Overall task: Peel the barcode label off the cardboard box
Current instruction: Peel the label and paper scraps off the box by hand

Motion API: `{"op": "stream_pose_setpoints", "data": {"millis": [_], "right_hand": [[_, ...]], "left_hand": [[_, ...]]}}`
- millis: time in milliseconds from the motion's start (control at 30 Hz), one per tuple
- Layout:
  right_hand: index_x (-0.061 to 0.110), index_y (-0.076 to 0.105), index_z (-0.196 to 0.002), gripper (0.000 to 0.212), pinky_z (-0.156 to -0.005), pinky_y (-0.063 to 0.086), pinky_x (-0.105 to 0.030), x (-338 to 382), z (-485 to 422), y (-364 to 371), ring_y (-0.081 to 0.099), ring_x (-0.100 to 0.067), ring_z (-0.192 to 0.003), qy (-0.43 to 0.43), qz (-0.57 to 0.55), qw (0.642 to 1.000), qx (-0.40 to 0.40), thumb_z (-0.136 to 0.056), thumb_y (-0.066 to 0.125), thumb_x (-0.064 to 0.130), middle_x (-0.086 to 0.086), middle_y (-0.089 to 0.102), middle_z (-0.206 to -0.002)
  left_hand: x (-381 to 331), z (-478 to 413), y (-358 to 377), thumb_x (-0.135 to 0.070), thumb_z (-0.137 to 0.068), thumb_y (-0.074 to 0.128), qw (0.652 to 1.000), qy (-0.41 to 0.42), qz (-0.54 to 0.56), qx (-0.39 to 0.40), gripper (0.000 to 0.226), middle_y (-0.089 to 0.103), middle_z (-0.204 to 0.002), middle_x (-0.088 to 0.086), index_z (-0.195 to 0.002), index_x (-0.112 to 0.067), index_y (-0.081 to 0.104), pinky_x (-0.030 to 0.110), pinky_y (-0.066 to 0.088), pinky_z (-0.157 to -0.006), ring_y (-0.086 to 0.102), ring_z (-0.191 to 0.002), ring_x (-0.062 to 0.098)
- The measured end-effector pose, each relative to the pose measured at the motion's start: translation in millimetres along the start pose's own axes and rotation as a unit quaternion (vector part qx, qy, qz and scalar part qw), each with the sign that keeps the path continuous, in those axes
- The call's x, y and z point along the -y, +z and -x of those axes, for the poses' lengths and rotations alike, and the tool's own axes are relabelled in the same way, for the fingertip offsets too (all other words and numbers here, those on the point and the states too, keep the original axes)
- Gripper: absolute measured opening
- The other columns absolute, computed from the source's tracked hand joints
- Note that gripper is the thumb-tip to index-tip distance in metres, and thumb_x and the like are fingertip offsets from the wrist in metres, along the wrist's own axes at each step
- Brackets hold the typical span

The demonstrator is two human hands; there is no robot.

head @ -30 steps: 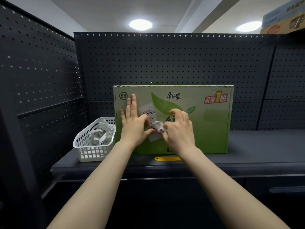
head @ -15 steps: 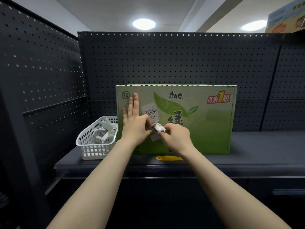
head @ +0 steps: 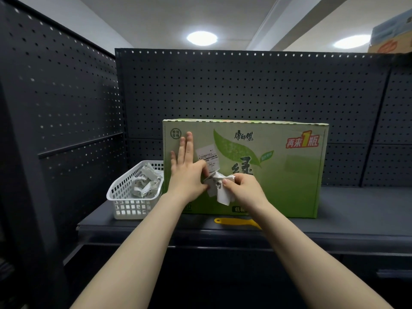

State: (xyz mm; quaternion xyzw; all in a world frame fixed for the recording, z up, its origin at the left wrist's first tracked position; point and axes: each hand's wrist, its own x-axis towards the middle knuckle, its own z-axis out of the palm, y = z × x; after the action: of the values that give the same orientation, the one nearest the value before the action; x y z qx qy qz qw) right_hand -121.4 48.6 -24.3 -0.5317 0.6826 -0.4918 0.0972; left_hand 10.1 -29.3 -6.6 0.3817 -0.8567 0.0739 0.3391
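Observation:
A green cardboard box (head: 289, 175) stands upright on the dark shelf, its printed front facing me. A white barcode label (head: 209, 158) is stuck on the left half of that front; its upper part still lies flat, while its lower part hangs loose and crumpled. My left hand (head: 186, 170) presses flat against the box just left of the label, fingers spread upward. My right hand (head: 244, 190) pinches the crumpled loose end of the label, pulled slightly off the box face.
A white plastic basket (head: 124, 201) holding several crumpled labels sits on the shelf left of the box. A yellow plastic scraper (head: 234, 221) lies at the shelf's front edge under my right wrist. Dark pegboard panels (head: 245, 90) close the back and left side.
My right hand has drawn the loose label end down and away from the box, so more of the label has come free. My left hand stays pressed on the box.

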Motion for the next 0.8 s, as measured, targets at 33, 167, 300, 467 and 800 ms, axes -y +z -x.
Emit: {"op": "stream_pose_setpoints", "data": {"millis": [33, 167, 300, 467, 800], "right_hand": [[0.012, 0.062, -0.070, 0.035, -0.087, 0.045, -0.056, -0.5, -0.4, 1.0, 0.062, -0.031, -0.081, -0.001, -0.007, 1.000, -0.001, -0.071, 0.050, 0.046, -0.006, 0.068, -0.073], [0.011, 0.061, -0.072, 0.039, -0.087, 0.044, -0.058, -2.9, -3.0, 2.8, 0.063, -0.030, -0.081, 0.001, -0.031, 1.000, -0.006, -0.068, 0.048, 0.047, -0.008, 0.070, -0.077], [0.013, 0.061, -0.076, 0.028, -0.089, 0.043, -0.057, -2.8, -2.7, 4.1, 0.062, -0.026, -0.082, 0.001, -0.037, 0.999, -0.016, -0.079, 0.051, 0.039, -0.006, 0.069, -0.081], [0.019, 0.062, -0.078, 0.020, -0.093, 0.040, -0.053, -1.7, -1.3, 7.1, 0.061, -0.023, -0.086, 0.014, -0.049, 0.998, -0.023, -0.085, 0.049, 0.033, -0.002, 0.069, -0.085], [0.017, 0.065, -0.082, 0.017, -0.061, 0.042, -0.028, -4.3, -0.2, -0.7, 0.055, -0.017, -0.070, 0.014, -0.201, 0.977, 0.070, -0.092, 0.051, 0.020, -0.007, 0.064, -0.080]], "left_hand": [[-0.3, 0.0, 0.1, -0.030, -0.071, 0.073, 1.000, 0.000, 0.001, -0.001, 0.029, -0.038, -0.142, 0.004, -0.071, -0.027, 0.043, 0.048, -0.017, -0.107, -0.038, -0.129, 0.024], [0.0, -0.4, 0.9, -0.028, -0.071, 0.073, 1.000, -0.002, -0.002, -0.002, 0.030, -0.038, -0.141, 0.004, -0.070, -0.027, 0.043, 0.048, -0.017, -0.106, -0.038, -0.128, 0.024], [0.4, 0.0, 1.5, -0.029, -0.070, 0.074, 1.000, -0.003, -0.004, -0.006, 0.031, -0.038, -0.142, 0.004, -0.070, -0.028, 0.043, 0.048, -0.017, -0.107, -0.039, -0.128, 0.024], [0.1, 0.0, 1.0, -0.031, -0.070, 0.073, 1.000, -0.001, -0.005, -0.003, 0.029, -0.040, -0.140, 0.003, -0.070, -0.027, 0.044, 0.049, -0.017, -0.107, -0.039, -0.129, 0.024], [1.3, -1.2, 3.7, -0.033, -0.080, 0.061, 0.999, 0.002, 0.031, -0.018, 0.019, -0.037, -0.141, -0.001, -0.069, -0.026, 0.047, 0.046, -0.020, -0.107, -0.040, -0.126, 0.019]]}}
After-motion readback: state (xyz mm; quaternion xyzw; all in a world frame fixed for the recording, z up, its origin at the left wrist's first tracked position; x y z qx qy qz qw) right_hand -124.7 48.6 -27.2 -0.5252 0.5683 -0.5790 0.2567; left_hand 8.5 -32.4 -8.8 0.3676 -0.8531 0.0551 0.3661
